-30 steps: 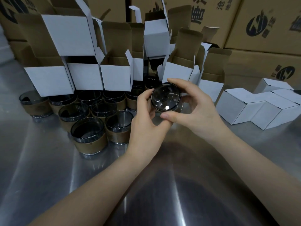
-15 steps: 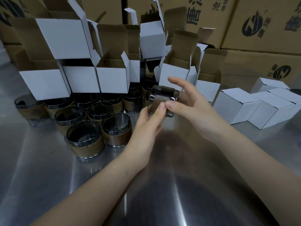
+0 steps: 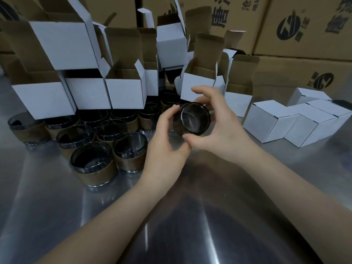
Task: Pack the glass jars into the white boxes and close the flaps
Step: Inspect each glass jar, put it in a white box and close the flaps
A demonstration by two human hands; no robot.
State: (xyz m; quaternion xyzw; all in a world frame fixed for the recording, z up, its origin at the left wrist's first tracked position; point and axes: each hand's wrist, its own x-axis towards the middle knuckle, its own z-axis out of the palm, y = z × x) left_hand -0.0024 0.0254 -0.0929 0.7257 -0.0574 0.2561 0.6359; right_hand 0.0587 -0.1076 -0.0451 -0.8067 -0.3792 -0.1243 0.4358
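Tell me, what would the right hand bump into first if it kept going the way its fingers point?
Probably the open white box just behind it. The right hand holds the jar, and its fingers point away toward that box. How far back the box stands is unclear.

jars (image 3: 106, 138) before open boxes (image 3: 123, 92); closed boxes (image 3: 274, 121) right.

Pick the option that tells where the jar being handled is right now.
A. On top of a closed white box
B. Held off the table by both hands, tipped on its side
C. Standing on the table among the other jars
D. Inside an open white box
B: the left hand and the right hand both grip the jar above the metal table, one round end turned toward the camera.
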